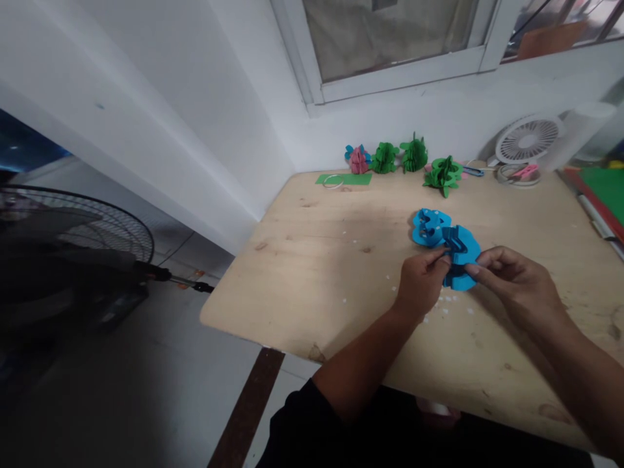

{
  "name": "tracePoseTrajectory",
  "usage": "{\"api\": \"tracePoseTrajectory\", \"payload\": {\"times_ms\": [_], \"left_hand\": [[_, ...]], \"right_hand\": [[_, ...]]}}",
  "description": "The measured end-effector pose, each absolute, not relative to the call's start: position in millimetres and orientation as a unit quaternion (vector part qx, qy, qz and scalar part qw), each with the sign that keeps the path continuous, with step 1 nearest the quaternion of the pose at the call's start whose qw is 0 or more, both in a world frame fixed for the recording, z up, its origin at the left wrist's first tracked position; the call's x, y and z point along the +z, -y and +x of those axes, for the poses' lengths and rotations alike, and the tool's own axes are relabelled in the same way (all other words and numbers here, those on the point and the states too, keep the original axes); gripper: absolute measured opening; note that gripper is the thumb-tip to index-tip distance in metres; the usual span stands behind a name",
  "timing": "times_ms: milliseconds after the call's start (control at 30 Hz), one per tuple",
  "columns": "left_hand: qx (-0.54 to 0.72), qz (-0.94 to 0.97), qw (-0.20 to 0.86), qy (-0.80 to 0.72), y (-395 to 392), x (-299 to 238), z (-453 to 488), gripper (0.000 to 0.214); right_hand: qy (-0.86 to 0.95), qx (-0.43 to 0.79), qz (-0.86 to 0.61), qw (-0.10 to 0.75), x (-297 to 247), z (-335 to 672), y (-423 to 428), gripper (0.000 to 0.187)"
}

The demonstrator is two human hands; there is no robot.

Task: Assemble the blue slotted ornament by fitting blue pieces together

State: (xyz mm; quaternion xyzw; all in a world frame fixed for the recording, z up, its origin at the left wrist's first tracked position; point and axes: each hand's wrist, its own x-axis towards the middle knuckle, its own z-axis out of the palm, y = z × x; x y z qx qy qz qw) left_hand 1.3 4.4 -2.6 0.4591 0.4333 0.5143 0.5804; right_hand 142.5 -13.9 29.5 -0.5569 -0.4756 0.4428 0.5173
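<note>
Left hand, right hand near each other, both pinching; forearms angled inward.

The one head-worn camera looks forward and down from close above the near edge of the wooden table, facing a window at upper right.

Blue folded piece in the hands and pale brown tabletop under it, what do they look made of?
The blue folded piece: probably matte paper or thin card, judging by its creases and thin layered edges. The pale brown tabletop: apparently dull-finished wood or a wood-look surface, given its dark knots.
</note>
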Motion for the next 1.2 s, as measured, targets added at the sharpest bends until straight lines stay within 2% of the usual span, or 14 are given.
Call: {"api": "tracePoseTrajectory", "payload": {"times_ms": [367,667,1200], "left_hand": [[0.523,0.441,0.596,-0.42,-6,-7,3,0.025],[0.523,0.444,0.6,-0.41,-4,-3,2,0.027],[0.534,0.444,0.6,-0.398,-4,-4,2,0.025]], "right_hand": [[0.447,0.447,-0.564,0.531,28,143,15,0.037],[0.445,0.431,-0.57,0.54,28,142,12,0.047],[0.444,0.415,-0.589,0.533,28,141,15,0.052]]}}
